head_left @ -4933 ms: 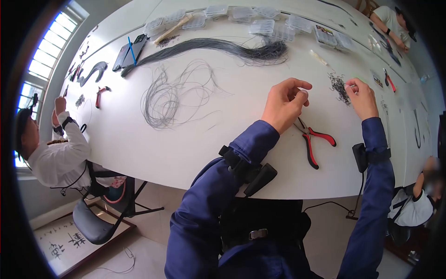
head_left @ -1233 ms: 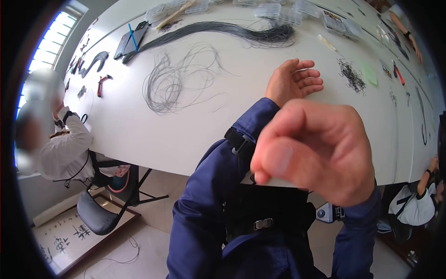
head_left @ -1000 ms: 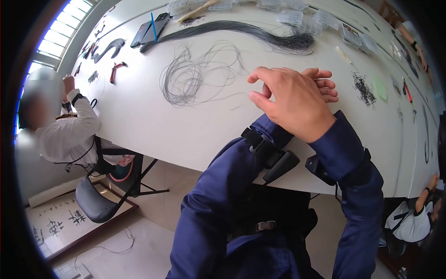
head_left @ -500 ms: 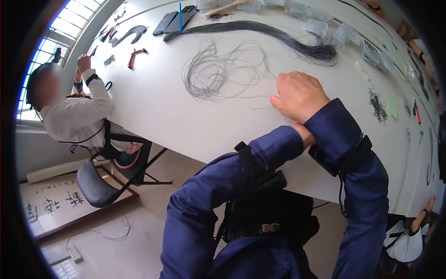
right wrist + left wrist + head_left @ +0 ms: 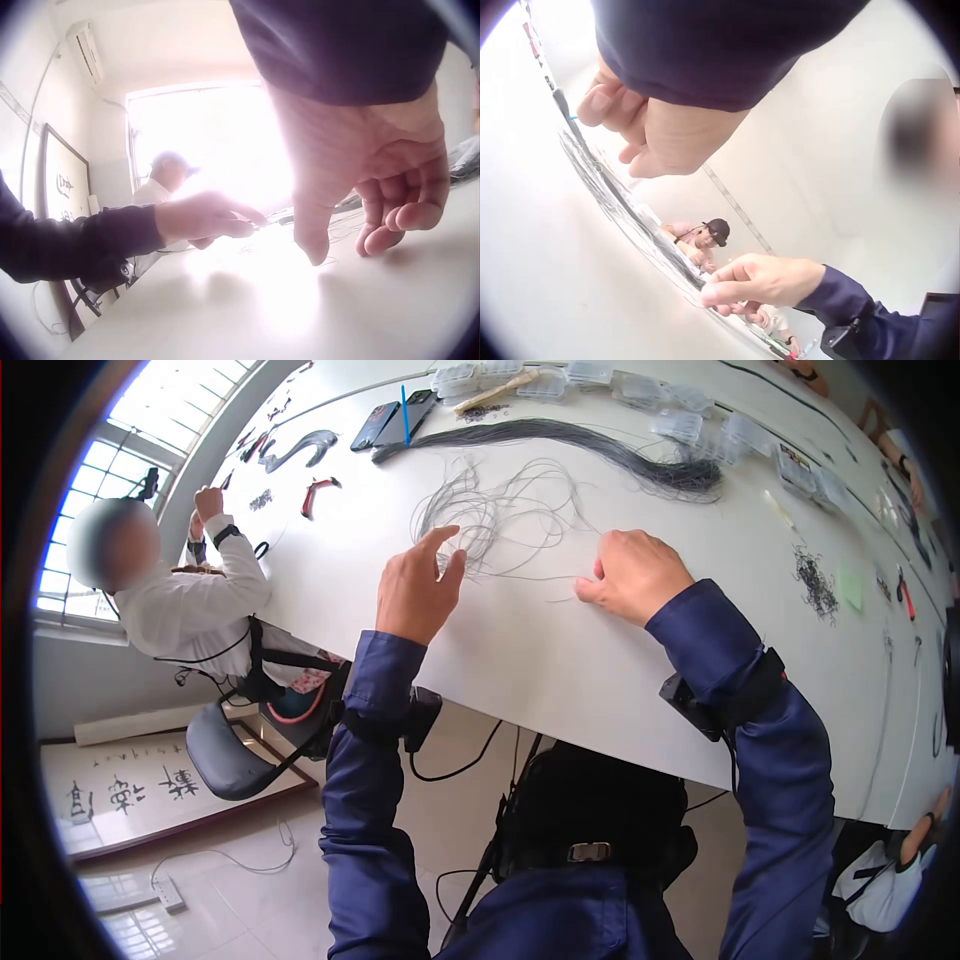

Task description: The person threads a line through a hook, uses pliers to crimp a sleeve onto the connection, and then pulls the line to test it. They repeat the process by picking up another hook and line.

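A loose tangle of thin grey strands (image 5: 470,510) lies on the white table (image 5: 520,650). My left hand (image 5: 418,588) is over its near edge, thumb and forefinger spread apart with a gap between them. Across from it, my right hand (image 5: 640,575) is low over the table, right by a strand that trails from the tangle. In the right wrist view the right hand's thumb (image 5: 313,240) hangs apart from its bent fingers (image 5: 382,225). No held thing shows in either hand. Behind the tangle stretches a long bundle of dark grey strands (image 5: 570,438).
A pile of small dark pieces (image 5: 815,582), a pale green sheet (image 5: 850,588) and red-handled pliers (image 5: 905,595) lie at right. Clear plastic boxes (image 5: 640,390) line the back, near two phones (image 5: 395,422). At left sits a person in white (image 5: 205,610) beside other pliers (image 5: 318,496).
My right hand left the dark pieces, passed across my left arm and came over by the strands. My left hand swung left to the tangle. Pliers earlier between the hands are out of sight.
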{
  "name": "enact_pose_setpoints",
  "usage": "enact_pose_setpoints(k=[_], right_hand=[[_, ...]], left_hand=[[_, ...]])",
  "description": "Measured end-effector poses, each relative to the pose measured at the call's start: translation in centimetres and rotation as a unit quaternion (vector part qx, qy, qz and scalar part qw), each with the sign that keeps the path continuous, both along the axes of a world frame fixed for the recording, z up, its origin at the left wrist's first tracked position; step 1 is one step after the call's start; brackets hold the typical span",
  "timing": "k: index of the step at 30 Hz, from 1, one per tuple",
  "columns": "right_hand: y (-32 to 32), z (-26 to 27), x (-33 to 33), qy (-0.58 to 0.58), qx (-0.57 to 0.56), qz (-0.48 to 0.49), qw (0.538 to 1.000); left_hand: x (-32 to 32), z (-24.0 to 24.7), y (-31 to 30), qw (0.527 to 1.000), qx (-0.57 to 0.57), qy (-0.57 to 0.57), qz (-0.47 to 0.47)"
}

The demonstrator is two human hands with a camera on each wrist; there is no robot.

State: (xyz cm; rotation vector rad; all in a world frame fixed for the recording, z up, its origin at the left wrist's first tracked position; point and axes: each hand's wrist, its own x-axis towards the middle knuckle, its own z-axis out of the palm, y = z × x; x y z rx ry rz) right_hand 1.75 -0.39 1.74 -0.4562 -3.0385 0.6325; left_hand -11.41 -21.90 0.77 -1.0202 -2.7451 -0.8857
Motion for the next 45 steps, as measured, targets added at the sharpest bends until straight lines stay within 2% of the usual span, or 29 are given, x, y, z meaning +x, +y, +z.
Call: enact_pose_setpoints(k=[2, 8, 11, 14, 17, 20, 23, 26, 28, 31, 32, 33, 36, 37, 42, 45], right_hand=[[0.0, -1.3, -0.4, 0.027, -0.027, 0.019, 0.999], [0.9, 1.5, 1.0, -0.057, -0.072, 0.009, 0.996], [1.5, 3.4, 2.2, -0.099, -0.132, -0.02, 0.986], [1.2, 0.5, 2.6, 0.135, -0.069, 0.122, 0.981], [-0.6, -0.9, 2.0, 0.125, 0.021, 0.173, 0.977], [-1.1, -1.9, 0.9, 0.095, 0.016, 0.171, 0.981], [-0.3, -0.8, 1.9, 0.135, -0.018, 0.186, 0.973], [1.5, 1.2, 4.2, 0.181, -0.108, 0.164, 0.964], [2.6, 3.0, 6.5, 0.151, -0.251, 0.093, 0.952], [4.9, 4.1, 10.4, 0.208, -0.394, 0.061, 0.893], [5.8, 4.5, 11.9, 0.245, -0.447, 0.051, 0.859], [6.6, 4.8, 13.4, 0.29, -0.521, 0.024, 0.803], [11.2, 5.8, 18.8, 0.411, -0.623, 0.056, 0.663], [12.4, 6.8, 20.5, 0.437, -0.633, 0.064, 0.636], [15.3, 12.2, 27.1, 0.624, -0.55, -0.002, 0.555], [17.6, 13.7, 32.1, 0.647, -0.487, 0.02, 0.586]], left_hand=[[-0.5, -0.2, 0.0, 0.998, -0.036, -0.038, -0.018], [-1.3, -1.4, -0.2, 0.999, -0.029, -0.014, -0.007], [-1.1, -1.2, 0.1, 0.999, -0.027, -0.031, 0.019], [-1.1, -1.1, 0.1, 0.998, -0.027, -0.045, 0.029], [-1.2, -1.4, 0.1, 0.998, -0.031, -0.044, 0.028], [-0.9, -1.8, 0.0, 0.999, -0.026, -0.031, 0.036], [-0.9, -1.8, 0.0, 0.999, -0.022, -0.021, 0.042], [-1.1, -1.8, 0.0, 0.998, -0.026, -0.019, 0.046], [-1.0, -1.8, 0.0, 0.998, -0.023, -0.021, 0.053], [-1.0, -1.9, 0.1, 0.998, -0.014, -0.021, 0.062], [-1.1, -2.0, 0.1, 0.998, -0.013, -0.018, 0.063], [-1.1, -2.0, 0.2, 0.998, -0.011, -0.014, 0.065], [-1.2, -2.1, 0.3, 0.998, -0.01, -0.014, 0.067], [-1.1, -2.1, 0.3, 0.997, -0.016, -0.015, 0.071], [-1.2, -2.0, 0.6, 0.997, -0.03, -0.013, 0.077], [-2.0, -2.0, 0.2, 0.997, 0.013, 0.034, 0.062]])
